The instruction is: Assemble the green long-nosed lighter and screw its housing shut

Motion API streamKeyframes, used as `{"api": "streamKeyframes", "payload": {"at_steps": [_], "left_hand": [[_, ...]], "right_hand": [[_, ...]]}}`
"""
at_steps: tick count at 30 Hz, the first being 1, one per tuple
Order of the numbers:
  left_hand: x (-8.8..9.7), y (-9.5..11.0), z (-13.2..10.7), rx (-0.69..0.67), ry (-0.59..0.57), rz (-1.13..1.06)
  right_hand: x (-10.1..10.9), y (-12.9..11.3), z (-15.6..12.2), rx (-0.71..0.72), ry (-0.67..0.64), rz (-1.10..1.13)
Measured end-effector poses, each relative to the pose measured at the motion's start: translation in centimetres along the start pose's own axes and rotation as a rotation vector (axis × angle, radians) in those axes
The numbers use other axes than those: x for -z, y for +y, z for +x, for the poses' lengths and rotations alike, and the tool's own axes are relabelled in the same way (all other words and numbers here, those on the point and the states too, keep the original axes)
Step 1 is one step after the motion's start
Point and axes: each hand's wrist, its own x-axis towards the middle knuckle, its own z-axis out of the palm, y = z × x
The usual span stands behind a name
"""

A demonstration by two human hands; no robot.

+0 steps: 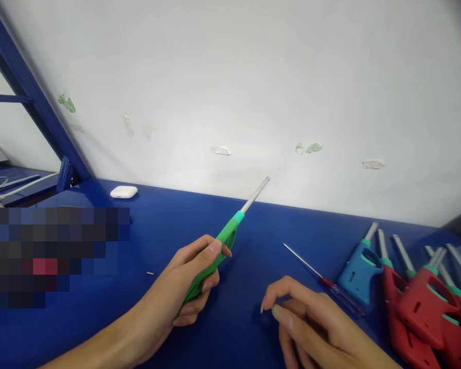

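Observation:
My left hand is wrapped round the green handle of a long-necked gas lighter, whose metal tube slants up and to the right. Lower right of it, my right hand hovers over the blue table with fingers loosely curled, thumb and forefinger slightly apart and nothing visible between them. A screwdriver with a red and clear handle lies just beyond that hand. Beside the screwdriver is a blue lighter. Several red lighters are heaped at the right, partly overlapping.
The blue tabletop meets a white wall bearing tape scraps. A white earbud case sits near the back left. A small metal screw or pin lies left of my left hand. A blue metal frame rises at left; a pixelated area hides things below it.

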Motion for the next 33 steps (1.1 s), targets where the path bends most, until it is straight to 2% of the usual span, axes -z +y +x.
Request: {"api": "streamKeyframes", "payload": {"at_steps": [11, 16, 27, 33], "left_hand": [[0.3, 0.1, 0.2, 0.009, -0.025, -0.027], [0.1, 0.3, -0.2, 0.056, -0.045, -0.027], [0.1, 0.2, 0.1, 0.035, -0.044, -0.09], [0.0, 0.1, 0.0, 0.052, 0.029, -0.091]], "right_hand": [[0.1, 0.3, -0.1, -0.005, -0.015, -0.012], [0.1, 0.5, 0.1, -0.026, -0.02, -0.017], [0.2, 0.8, 0.2, -0.021, -0.029, -0.075], [0.1, 1.2, -0.1, -0.007, -0.022, -0.071]]}}
